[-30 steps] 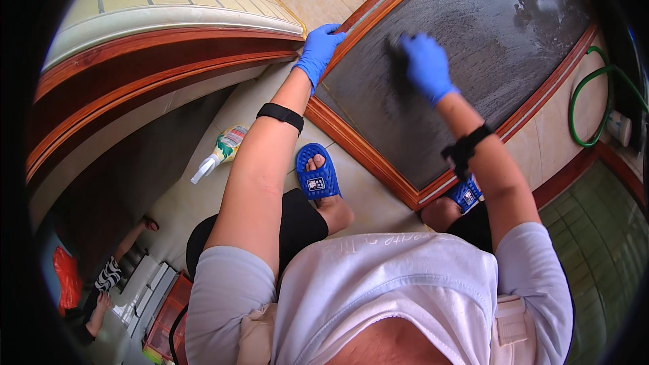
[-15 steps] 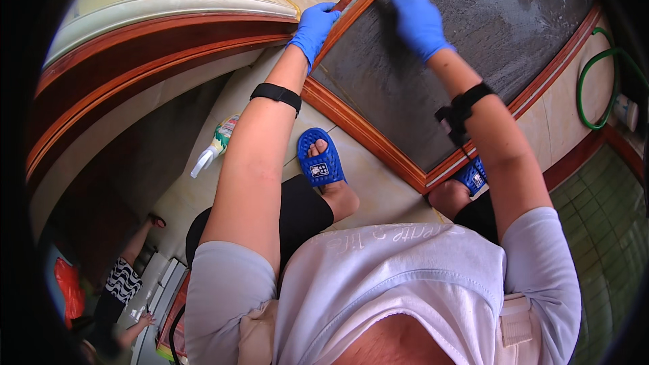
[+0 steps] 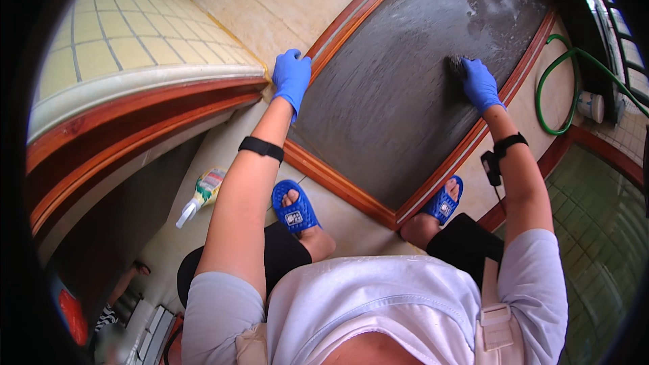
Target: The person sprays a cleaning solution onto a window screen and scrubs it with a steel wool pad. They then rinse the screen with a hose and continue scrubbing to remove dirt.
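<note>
A dark grey panel in a reddish-brown wooden frame point(image 3: 338, 184) lies in front of me, its surface point(image 3: 378, 115) wet and streaked with whitish suds. My left hand point(image 3: 291, 80), in a blue glove, is closed around the left side of the frame. On the right half of the panel my right hand point(image 3: 481, 85), also gloved in blue, presses a dark scrubbing pad point(image 3: 456, 65) against the surface. The pad is partly hidden by the fingers, so its exact kind is hard to tell.
A spray bottle point(image 3: 203, 192) is on the tiled floor left of my feet. At the right, a green hose point(image 3: 543, 94) loops beside a white container point(image 3: 591, 106). A wood-trimmed, yellow-tiled ledge point(image 3: 135, 34) borders the left. Another person's arm point(image 3: 125, 280) shows at lower left.
My right hand has swept the pad from the panel's left side across to its right side. My left hand keeps hold of the frame. The whole view has shifted.
</note>
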Action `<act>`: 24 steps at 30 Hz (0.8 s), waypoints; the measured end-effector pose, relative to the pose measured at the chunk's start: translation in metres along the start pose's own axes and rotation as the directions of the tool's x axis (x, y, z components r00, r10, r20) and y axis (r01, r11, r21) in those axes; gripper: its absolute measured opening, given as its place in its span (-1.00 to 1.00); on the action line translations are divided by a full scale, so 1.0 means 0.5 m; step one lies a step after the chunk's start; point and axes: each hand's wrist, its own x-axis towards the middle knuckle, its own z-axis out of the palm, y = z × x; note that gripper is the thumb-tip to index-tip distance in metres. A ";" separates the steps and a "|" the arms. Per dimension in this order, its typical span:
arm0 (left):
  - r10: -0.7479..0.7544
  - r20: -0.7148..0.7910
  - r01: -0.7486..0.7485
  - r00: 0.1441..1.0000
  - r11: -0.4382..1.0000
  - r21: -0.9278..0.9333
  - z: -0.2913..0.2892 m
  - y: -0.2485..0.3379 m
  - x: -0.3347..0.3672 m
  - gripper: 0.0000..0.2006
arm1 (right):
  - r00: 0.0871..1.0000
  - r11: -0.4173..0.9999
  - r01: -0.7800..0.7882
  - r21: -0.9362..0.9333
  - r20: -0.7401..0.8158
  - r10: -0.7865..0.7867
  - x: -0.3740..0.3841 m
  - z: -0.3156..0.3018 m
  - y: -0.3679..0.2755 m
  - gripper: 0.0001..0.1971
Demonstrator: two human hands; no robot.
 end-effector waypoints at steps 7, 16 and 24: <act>0.065 0.041 -0.066 0.997 0.997 0.030 0.021 0.160 0.044 -0.25 | 0.978 0.971 0.200 0.132 -0.083 -0.190 -0.022 0.034 -0.344 -0.54; 0.407 0.282 -0.461 0.869 0.872 0.163 0.066 0.186 0.097 0.00 | 0.938 0.953 -0.292 0.081 -0.169 0.302 0.250 -0.037 0.094 -0.76; 0.358 0.343 -0.434 0.869 0.883 0.177 0.061 0.188 0.095 -0.02 | 0.951 0.970 0.105 0.221 -0.306 -0.033 0.242 0.013 -0.138 -0.67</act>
